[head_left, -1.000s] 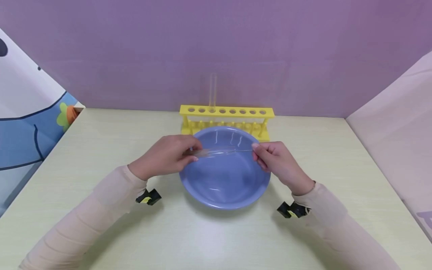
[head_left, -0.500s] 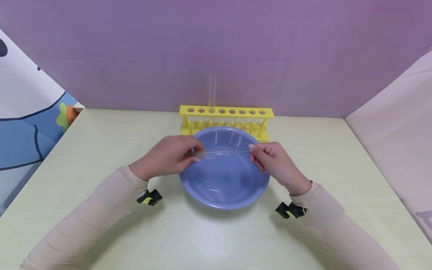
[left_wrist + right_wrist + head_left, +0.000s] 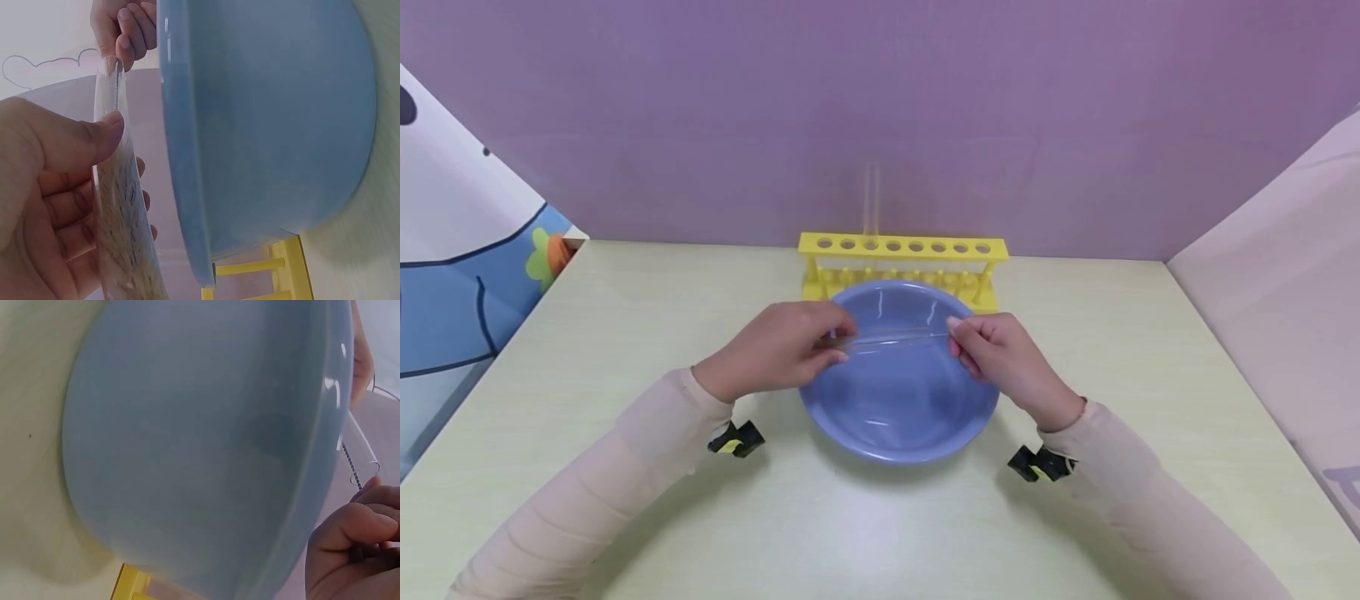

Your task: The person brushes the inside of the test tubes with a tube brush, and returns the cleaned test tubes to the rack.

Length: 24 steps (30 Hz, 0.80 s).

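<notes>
Over the blue basin, my left hand grips a clear glass test tube, which lies nearly level. Inside it are the tan bristles of a test tube brush, beneath my left thumb in the left wrist view. The brush's twisted wire comes out of the tube's mouth. My right hand pinches that wire close to the mouth, as the right wrist view shows near the tube end. Fingers hide the wire's far end.
Behind the basin stands a yellow test tube rack, its base partly hidden by the rim. One clear test tube stands upright in it. A purple panel closes off the table's back edge.
My right hand has moved slightly left, closer to my left hand, with the wire. The bristles have slid further toward my left hand inside the tube. Basin and rack have stayed put.
</notes>
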Motion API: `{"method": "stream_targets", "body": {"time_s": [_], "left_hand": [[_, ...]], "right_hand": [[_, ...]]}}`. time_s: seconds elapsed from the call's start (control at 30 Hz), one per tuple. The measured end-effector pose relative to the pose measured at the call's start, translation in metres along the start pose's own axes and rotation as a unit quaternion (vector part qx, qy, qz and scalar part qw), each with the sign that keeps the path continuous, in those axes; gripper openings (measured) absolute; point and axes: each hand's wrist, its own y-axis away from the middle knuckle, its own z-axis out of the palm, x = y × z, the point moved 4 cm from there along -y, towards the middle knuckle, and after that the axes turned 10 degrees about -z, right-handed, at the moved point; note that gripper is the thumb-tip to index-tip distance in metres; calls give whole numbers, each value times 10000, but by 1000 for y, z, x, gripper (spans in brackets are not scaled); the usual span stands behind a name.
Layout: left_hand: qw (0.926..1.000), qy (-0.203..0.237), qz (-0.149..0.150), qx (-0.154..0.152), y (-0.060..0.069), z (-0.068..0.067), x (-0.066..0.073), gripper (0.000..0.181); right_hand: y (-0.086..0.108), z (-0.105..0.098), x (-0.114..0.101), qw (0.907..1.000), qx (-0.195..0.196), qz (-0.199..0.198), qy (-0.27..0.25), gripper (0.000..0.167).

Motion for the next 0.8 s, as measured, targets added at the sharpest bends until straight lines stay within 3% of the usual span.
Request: {"method": "stream_targets", "body": {"time_s": [0.8], "left_hand": [[10000, -37, 25, -58, 0, 3, 4, 21]], "right_hand": [[-3, 7, 1, 9997, -21, 169, 200, 42]]}}
